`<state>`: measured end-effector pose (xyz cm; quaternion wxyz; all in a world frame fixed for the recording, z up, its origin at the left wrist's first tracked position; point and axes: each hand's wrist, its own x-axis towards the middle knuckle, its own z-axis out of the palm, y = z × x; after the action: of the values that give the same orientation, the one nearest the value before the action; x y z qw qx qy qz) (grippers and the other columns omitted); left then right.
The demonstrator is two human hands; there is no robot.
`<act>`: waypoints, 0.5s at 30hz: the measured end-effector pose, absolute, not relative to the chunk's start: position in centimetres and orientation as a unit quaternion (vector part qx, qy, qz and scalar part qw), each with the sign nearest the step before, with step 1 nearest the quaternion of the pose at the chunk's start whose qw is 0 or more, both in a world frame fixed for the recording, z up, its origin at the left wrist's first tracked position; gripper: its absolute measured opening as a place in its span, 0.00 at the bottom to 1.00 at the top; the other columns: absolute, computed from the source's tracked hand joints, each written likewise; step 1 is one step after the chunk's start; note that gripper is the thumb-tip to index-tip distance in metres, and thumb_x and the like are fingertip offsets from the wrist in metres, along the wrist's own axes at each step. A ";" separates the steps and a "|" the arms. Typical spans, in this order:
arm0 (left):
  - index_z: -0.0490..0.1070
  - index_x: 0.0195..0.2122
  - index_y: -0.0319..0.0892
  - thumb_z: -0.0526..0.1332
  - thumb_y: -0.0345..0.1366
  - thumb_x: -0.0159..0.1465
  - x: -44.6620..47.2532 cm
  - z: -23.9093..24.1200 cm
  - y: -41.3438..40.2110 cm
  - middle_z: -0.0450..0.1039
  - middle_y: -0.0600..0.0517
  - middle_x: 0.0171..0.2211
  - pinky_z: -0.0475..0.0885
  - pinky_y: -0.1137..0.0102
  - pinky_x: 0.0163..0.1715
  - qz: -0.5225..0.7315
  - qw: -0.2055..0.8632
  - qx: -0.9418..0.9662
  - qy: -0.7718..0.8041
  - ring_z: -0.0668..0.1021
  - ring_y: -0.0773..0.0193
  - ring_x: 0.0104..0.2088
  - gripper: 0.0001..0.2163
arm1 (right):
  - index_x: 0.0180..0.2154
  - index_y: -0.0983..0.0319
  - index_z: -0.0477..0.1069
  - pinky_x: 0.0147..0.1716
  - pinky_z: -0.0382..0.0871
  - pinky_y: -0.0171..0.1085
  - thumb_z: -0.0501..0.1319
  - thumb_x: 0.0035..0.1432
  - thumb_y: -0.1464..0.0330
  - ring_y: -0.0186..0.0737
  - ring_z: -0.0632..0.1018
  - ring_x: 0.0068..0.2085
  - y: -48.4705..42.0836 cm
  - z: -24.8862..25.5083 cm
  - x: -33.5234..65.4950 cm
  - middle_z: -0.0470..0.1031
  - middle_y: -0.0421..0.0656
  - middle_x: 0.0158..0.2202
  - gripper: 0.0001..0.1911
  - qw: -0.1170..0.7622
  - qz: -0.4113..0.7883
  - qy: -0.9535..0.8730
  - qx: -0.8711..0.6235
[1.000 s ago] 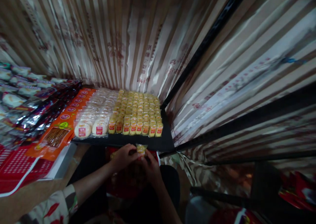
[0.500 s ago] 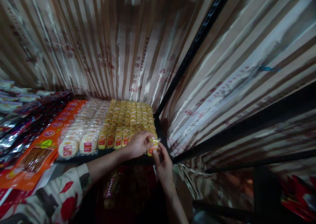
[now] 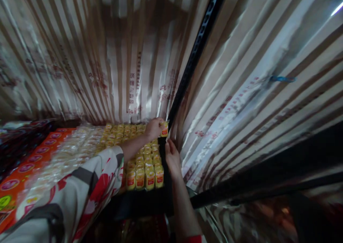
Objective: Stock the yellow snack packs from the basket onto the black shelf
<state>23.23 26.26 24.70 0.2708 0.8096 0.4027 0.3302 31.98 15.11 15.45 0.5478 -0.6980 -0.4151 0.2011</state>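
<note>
The small yellow snack packet (image 3: 164, 130) is gripped upright by the left hand (image 3: 154, 129), just beyond the right hand (image 3: 173, 159), whose closure cannot be told.

Packet labels (image 3: 150, 180) and wall lettering (image 3: 132, 87) are unreadable.

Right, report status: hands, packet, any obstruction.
Left hand pinching yellow packet at far right of packed rows. Right hand just nearer, grip unclear. Black post close by, possibly tight there.
</note>
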 end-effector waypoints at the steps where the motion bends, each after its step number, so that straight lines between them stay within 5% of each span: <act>1: 0.71 0.42 0.37 0.57 0.29 0.59 23.7 24.3 27.0 0.74 0.50 0.34 0.70 0.71 0.38 0.328 0.268 0.807 0.410 0.75 0.66 0.33 0.11 | 0.57 0.63 0.62 0.59 0.55 0.46 0.49 0.59 0.53 0.45 0.66 0.59 15.2 15.1 32.1 0.66 0.49 0.57 0.29 0.549 0.217 -0.411 -0.694; 15: 0.73 0.42 0.38 0.57 0.28 0.58 26.1 20.2 30.2 0.75 0.45 0.39 0.66 0.71 0.42 0.241 0.173 0.855 0.426 0.73 0.61 0.41 0.11 | 0.61 0.62 0.56 0.63 0.46 0.40 0.44 0.58 0.47 0.40 0.56 0.64 17.2 14.3 33.0 0.55 0.47 0.63 0.36 0.544 0.332 -0.395 -0.661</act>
<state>26.13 30.23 20.17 0.1730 0.8547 0.4263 0.2406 33.01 17.21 14.28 0.5442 -0.6614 -0.3950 0.3322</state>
